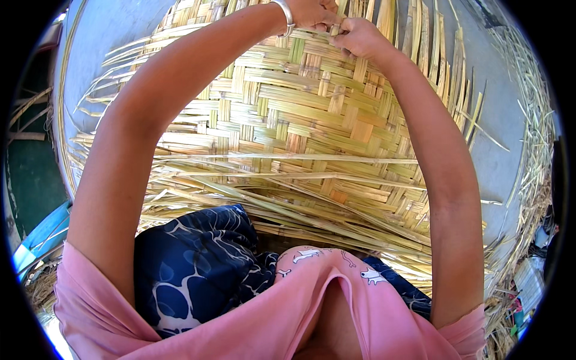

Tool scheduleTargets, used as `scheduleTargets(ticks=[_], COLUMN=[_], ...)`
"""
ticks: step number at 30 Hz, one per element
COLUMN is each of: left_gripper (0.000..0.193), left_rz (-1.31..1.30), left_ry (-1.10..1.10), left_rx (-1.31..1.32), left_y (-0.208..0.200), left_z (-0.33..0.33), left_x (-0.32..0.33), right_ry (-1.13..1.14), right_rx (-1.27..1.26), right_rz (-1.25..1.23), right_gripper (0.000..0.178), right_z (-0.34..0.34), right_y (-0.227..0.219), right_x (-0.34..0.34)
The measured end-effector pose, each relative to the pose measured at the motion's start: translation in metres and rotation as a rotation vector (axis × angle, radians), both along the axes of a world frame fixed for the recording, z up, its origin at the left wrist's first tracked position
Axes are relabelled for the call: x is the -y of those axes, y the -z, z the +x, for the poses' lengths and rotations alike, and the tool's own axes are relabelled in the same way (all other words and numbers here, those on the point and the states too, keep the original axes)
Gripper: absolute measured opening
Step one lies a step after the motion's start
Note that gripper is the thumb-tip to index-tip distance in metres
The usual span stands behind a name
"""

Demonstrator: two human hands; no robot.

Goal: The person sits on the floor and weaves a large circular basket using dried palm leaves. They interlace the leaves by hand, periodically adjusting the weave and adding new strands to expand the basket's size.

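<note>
A large woven mat (282,114) of flat yellow-green strips, which look like split bamboo, spreads out in front of me. Both my arms stretch to its far part. My left hand (314,14), with a silver bangle at the wrist, has its fingers bent and pressed together at a strip of the weave. Close by on the right, my right hand (362,39) pinches a pale strip (335,29) between thumb and fingers. The two hands nearly touch. The fingers partly cover what they hold, and the top of the picture cuts off part of the left hand.
Loose strips (288,176) lie across the near part of the mat, by my knees. Unwoven strip ends (447,60) fan out at the right and left edges. Grey floor (501,114) surrounds the mat. A heap of thin shavings (531,120) lines the right; a blue object (45,234) lies at left.
</note>
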State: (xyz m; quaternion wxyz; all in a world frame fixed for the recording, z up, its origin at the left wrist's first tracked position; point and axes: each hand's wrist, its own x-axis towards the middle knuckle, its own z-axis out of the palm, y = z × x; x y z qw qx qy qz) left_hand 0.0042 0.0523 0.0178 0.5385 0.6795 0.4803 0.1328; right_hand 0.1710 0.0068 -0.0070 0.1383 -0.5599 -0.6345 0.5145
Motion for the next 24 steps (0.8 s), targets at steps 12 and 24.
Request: scheduleTargets(ticks=[12, 24], left_gripper=[0.018, 0.033], left_rz=[0.096, 0.356], left_ry=[-0.087, 0.179], left_rx=[-0.020, -0.617], left_y=[0.006, -0.009], left_z=[-0.005, -0.014], left_x=[0.016, 0.131], right_ry=[0.030, 0.150], right_rx=[-0.034, -0.218], right_rz=[0.023, -0.159], right_gripper=[0.024, 0.031], right_z=[0.002, 0.008], right_y=[0.006, 0.001], right_x=[-0.003, -0.009])
